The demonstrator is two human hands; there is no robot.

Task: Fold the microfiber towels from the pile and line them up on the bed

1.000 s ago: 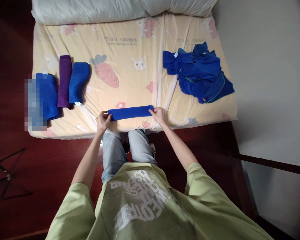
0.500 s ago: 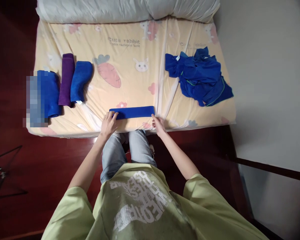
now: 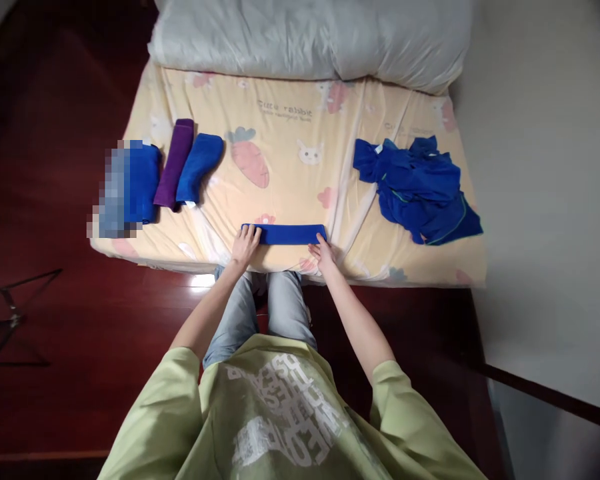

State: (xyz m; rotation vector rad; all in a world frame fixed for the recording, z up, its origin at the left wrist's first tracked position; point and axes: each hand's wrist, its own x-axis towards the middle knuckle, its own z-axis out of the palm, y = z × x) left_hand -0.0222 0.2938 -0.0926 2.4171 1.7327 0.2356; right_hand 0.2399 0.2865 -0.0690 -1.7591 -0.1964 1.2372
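A blue cloth [image 3: 291, 235], folded into a long flat strip, lies crosswise near the front edge of the bed. At its left end is my left hand [image 3: 246, 245], with fingers curled over the top and gripping the end. My right hand [image 3: 324, 253] is at the right end; its thumb touches the lower corner while the other fingers stretch out apart below the strip. Farther left lie a rolled purple cloth [image 3: 176, 163] and a bent blue roll [image 3: 200, 168] with a white tag. Another blue folded bundle [image 3: 145, 183] sits beside them, partly pixelated.
A crumpled heap of blue fabric [image 3: 423, 190] with green trim rests on the right of the bed. The rabbit-print sheet [image 3: 280, 153] covers the bed, and a thick pale quilt [image 3: 310, 40] lies along its back. A wall [image 3: 545, 200] stands right; a dark metal stand [image 3: 15, 320] is left.
The view has shifted, so the bed and cloths appear farther right and lower. My right thumb has moved onto the corner of the strip, and my left fingers reach farther over its end.
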